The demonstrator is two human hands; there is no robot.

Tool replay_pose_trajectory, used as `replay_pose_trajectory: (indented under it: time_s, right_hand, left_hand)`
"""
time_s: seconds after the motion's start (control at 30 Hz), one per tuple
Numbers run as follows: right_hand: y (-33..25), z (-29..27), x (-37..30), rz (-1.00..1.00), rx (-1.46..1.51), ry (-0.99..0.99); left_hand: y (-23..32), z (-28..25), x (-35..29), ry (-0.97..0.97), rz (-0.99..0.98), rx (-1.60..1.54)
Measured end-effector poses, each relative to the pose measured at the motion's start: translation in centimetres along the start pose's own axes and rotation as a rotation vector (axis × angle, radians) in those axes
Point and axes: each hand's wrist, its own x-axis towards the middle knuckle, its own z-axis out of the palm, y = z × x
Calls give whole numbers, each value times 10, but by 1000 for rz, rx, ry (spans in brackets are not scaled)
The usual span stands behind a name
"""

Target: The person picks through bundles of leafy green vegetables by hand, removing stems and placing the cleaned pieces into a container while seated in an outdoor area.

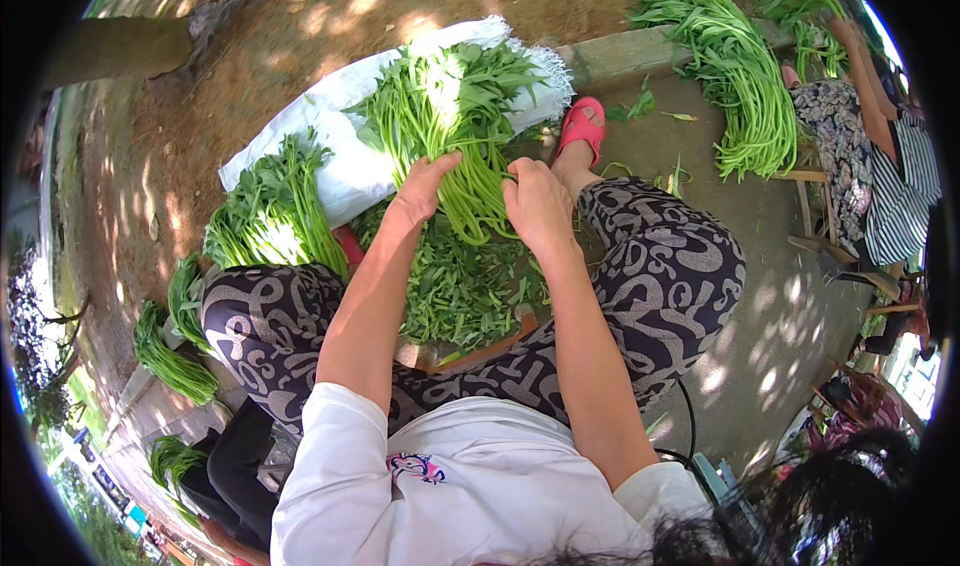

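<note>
A bunch of leafy greens (470,181) with long pale-green stems, looking like water spinach, lies between my hands, its leaves pointing away from me over a white woven sack (345,96). My left hand (425,188) is closed round the left side of the stems. At their right side my right hand (538,201) is closed too, fingers curled against the stems; its fingertips are partly hidden. Below the stem ends, between my knees, lies a heap of loose cut leaves (460,291). Another bunch of the same greens (275,211) rests beside my left knee.
A large pile of greens (735,86) lies at the far right along a low concrete kerb (625,54). Beyond it sits a person in a striped top (905,181), holding greens. More bunches (170,356) lie at the left. A tree trunk (120,51) stands far left.
</note>
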Motion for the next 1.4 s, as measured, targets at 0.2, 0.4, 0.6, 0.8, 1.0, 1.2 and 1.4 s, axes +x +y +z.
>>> replay_pose_trajectory:
  time_s: [0.2,0.4,0.6,0.8,1.0,1.2,1.4]
  right_hand:
    - [22,49,21,45,183,-284]
    - [21,68,35,90,380,-392]
    - [33,71,50,124,643,-374]
    - [45,84,52,235,829,-208]
    - [54,78,63,311,779,-119]
    - [51,61,66,307,841,-146]
    - [13,-15,65,332,1035,-54]
  left_hand:
    - [6,1,-10,-227,-46,-31]
    - [25,34,-41,-447,-116,-58]
    - [42,41,-60,-437,-119,69]
    - [40,32,-51,-333,-38,314]
    - [24,25,-23,-212,199,649]
    - [12,31,-2,-195,244,847]
    - [16,34,2,-194,185,732]
